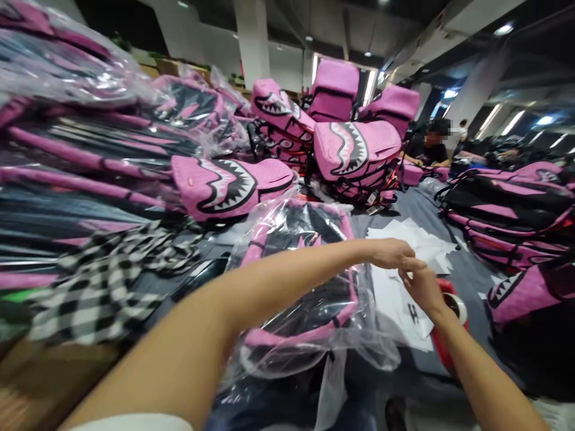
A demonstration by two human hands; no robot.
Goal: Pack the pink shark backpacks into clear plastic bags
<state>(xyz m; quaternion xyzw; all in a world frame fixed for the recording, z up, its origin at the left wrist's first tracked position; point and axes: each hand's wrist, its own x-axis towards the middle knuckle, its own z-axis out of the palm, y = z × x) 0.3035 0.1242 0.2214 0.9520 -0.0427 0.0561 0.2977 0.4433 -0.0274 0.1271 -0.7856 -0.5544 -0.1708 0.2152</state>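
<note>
My left hand (390,252) reaches across to the right, and its fingertips meet those of my right hand (421,285). Both are pinched together above loose white papers (390,302); anything between the fingers is too small to make out. Just right of my right hand lies a red tape dispenser (444,350) with a roll of tape (456,306). Under my left forearm is a pink and black backpack (309,305) in a clear plastic bag (377,347), whose loose end spreads toward me.
Pink backpacks with shark-mouth prints (359,149) are piled behind. Bagged backpacks (90,149) are stacked at left, near a black-and-white checked cloth (103,287). More backpacks (512,209) stand at right on the grey table cover (415,206). A person (426,149) is farther back.
</note>
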